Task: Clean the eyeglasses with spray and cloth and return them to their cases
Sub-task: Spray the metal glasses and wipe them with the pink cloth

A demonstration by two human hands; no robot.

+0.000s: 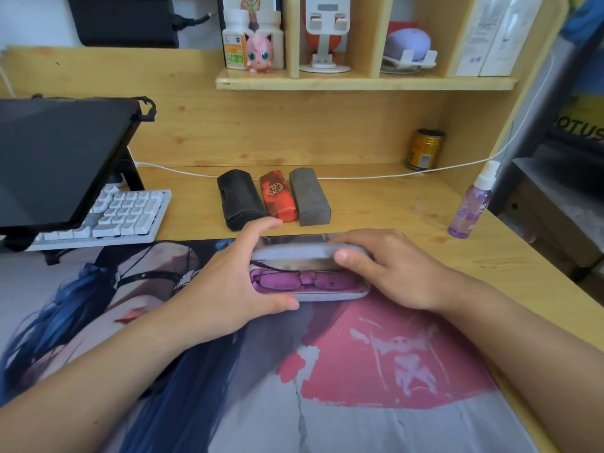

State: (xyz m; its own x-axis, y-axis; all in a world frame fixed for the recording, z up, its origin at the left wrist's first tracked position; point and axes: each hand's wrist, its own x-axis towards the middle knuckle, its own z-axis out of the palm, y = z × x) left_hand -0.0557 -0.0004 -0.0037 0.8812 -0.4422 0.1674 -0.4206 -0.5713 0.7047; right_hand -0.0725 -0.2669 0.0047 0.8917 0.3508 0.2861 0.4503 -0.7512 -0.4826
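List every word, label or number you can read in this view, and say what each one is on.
"OTUS": partial white letters on the dark object at the right edge, cut off.
White pill bottle on the shelf: label too blurred to read.
Red glasses case: round emblem unreadable.
Yellow can: print blurred.
Purple spray bottle: label unreadable.
White boxes on the shelf: print too small.

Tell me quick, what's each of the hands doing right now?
Left hand: grips the left end of the open grey case.
Right hand: holds the case lid, thumb on its front edge.
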